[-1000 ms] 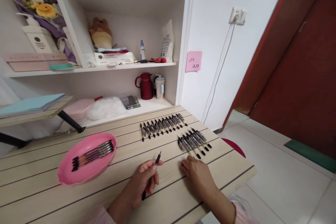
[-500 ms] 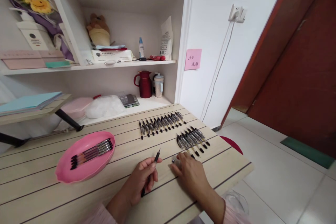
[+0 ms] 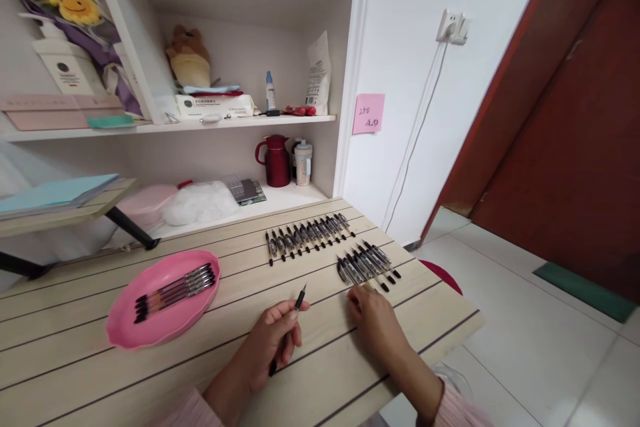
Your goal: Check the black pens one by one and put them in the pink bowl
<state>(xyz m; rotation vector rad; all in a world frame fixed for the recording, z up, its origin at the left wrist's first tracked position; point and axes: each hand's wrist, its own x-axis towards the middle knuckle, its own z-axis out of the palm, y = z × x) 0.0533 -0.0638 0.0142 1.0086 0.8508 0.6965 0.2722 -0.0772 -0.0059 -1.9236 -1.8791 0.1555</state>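
Observation:
My left hand (image 3: 273, 337) is closed around a black pen (image 3: 301, 296), its bare point tilted up and away from me. Low over the table, my right hand (image 3: 374, 321) is curled with its fingertips turned under; whatever they hold, if anything, is hidden. Just beyond it lies a slanted cluster of capped-looking pens (image 3: 371, 261), whose near ends it partly covers. Farther back runs a longer row of similar pens (image 3: 309, 235), side by side. To the left, a pink tray (image 3: 165, 337) carries several pens (image 3: 175, 293) lying parallel.
The striped wooden table (image 3: 240, 267) ends at a right edge above a tiled floor. A small raised stand (image 3: 90, 212) with papers stands at the back left. Behind the table is a white shelf holding a dark red jug (image 3: 277, 161) and a cup (image 3: 303, 163).
My right hand has moved right, toward the pen cluster, and its fingers have curled in. The small clear piece under its fingers no longer shows. My left hand and its pen stay put.

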